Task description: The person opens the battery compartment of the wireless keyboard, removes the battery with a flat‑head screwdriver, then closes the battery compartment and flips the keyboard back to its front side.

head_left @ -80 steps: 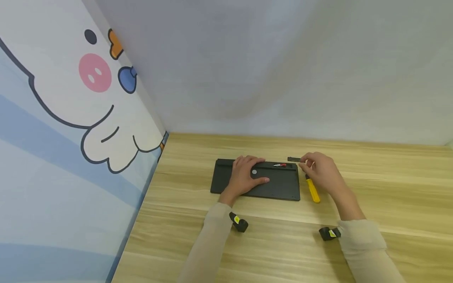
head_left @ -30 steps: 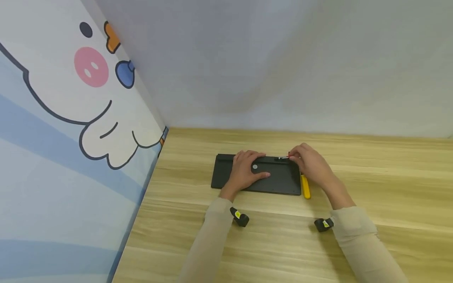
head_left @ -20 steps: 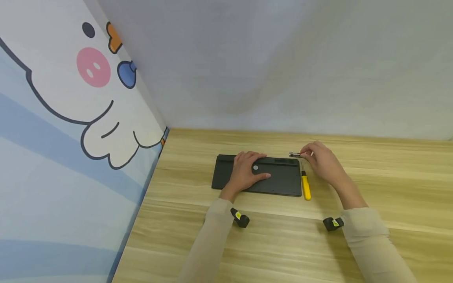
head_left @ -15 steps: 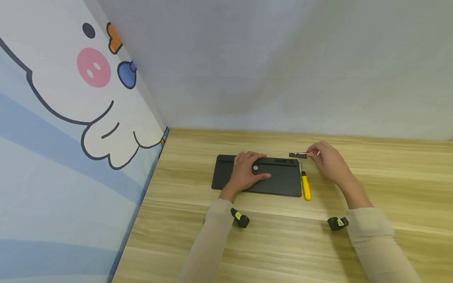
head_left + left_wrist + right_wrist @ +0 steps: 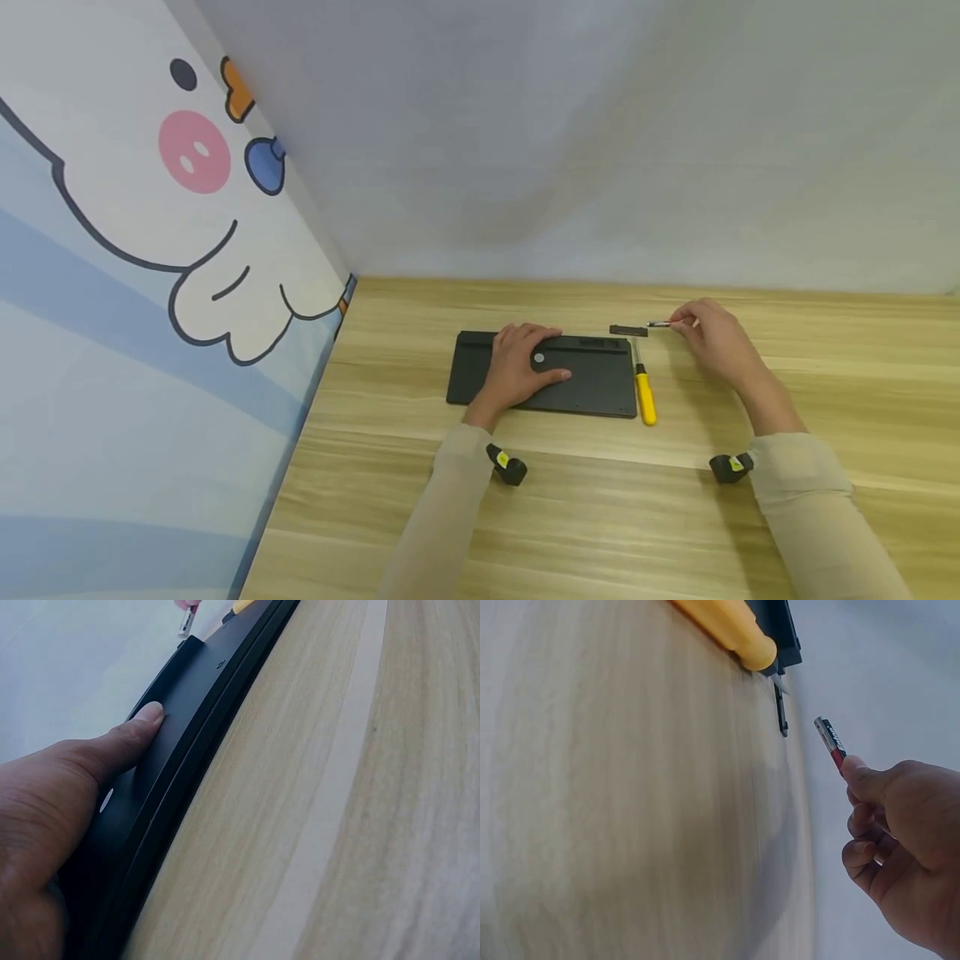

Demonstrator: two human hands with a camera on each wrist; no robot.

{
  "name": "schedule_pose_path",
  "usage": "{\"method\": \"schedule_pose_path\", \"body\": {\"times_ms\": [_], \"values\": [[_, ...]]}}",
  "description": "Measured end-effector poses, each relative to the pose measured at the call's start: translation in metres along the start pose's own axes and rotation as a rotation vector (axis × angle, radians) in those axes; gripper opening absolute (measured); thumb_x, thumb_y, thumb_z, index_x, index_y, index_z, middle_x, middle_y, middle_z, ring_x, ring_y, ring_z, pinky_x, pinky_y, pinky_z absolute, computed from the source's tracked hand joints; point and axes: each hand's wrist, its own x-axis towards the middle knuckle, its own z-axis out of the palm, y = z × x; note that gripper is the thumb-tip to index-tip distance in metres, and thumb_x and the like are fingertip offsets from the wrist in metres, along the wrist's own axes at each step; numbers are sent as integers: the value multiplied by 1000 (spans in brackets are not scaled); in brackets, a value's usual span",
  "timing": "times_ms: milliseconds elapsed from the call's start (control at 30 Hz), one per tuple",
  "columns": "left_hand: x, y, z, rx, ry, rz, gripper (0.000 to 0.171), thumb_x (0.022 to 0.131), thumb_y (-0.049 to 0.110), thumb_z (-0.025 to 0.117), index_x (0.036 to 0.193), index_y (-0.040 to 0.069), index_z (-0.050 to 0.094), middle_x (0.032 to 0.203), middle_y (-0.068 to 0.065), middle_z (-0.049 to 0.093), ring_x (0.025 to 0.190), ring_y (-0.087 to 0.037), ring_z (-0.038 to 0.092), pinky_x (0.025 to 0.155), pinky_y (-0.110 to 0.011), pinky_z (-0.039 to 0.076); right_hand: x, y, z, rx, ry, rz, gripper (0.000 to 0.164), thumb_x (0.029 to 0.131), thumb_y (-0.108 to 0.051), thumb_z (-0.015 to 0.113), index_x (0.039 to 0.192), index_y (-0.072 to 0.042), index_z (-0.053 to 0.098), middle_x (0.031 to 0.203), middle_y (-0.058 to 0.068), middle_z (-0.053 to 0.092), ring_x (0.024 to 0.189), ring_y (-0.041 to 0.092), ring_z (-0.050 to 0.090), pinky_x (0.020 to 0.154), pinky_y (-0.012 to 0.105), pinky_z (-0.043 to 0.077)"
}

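Observation:
A black keyboard [image 5: 577, 387] lies face down on the wooden table, its long battery slot [image 5: 596, 342] uncovered near the far edge. My left hand [image 5: 517, 367] rests spread on its back, thumb flat on the surface beside a round pale dot. Off the keyboard's far right corner, my right hand [image 5: 716, 337] pinches a slim battery [image 5: 831, 742] by its red end between thumb and fingertips, silver end pointing left. The other fingers are loosely curled in the right wrist view. A small dark battery cover [image 5: 628, 330] lies just left of the battery.
A yellow-handled screwdriver [image 5: 646, 396] lies along the keyboard's right side, tip toward the far edge. A pale wall [image 5: 600, 167] rises behind the table, and a cartoon-printed panel [image 5: 120, 333] bounds the left. Small black cameras [image 5: 507, 467] sit at both wrists.
My right hand has taken the battery out of the keyboard's slot and carried it right, past the cover. Earlier it put the cover down on the table. My left hand has stayed put.

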Motion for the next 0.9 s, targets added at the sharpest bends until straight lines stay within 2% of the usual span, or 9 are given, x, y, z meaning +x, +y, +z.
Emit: {"method": "schedule_pose_path", "body": {"times_ms": [367,700,900], "values": [[-2,-2,1,-3,24,20,69,85,49,80,145,26,56,140,0,61,138,-22,52,132,-49,16,0,11,2,3,-53,54,22,106,-12,54,114,5,65,107,23,59,93,35,58,82,49,50],[-3,-3,1,-7,21,19,68,85,48,80,145,26,56,140,-1,61,138,-23,52,132,-49,15,1,14,2,-55,-109,96,23,108,-15,51,117,3,62,117,22,58,106,41,60,91,58,50],[0,-2,2,-3,18,25,68,85,48,80,145,26,56,140,-1,61,137,-23,53,132,-49,16,-1,15,2,-91,-121,92,23,108,-16,51,118,1,63,115,21,58,106,41,62,91,60,51]]}}
